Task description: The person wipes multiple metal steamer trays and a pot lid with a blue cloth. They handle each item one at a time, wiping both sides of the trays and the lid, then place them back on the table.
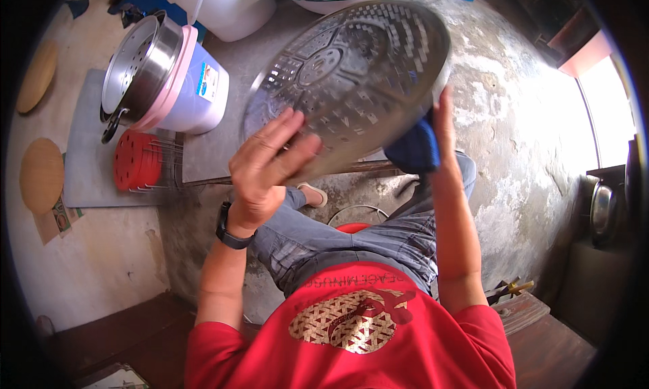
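A large round perforated metal steamer tray (350, 74) is held up, tilted, in front of me; parts of it are blurred. At its lower left rim is my left hand (263, 166), fingers spread over the near edge, with a black watch on that wrist. My right hand (444, 130) is at the right rim, seen from the side, with its fingers partly hidden. A dark blue cloth (416, 145) lies between this hand and the tray's underside. How firmly the left fingers grip the rim cannot be told.
A metal steamer pot (167, 59) stands on a pink-lidded plastic bucket (203, 92) at the left, near a red round rack (137, 159). A white bucket (238, 13) and stacked basins (334, 1) are at the far side. A wooden bench (527, 313) sits at the lower right.
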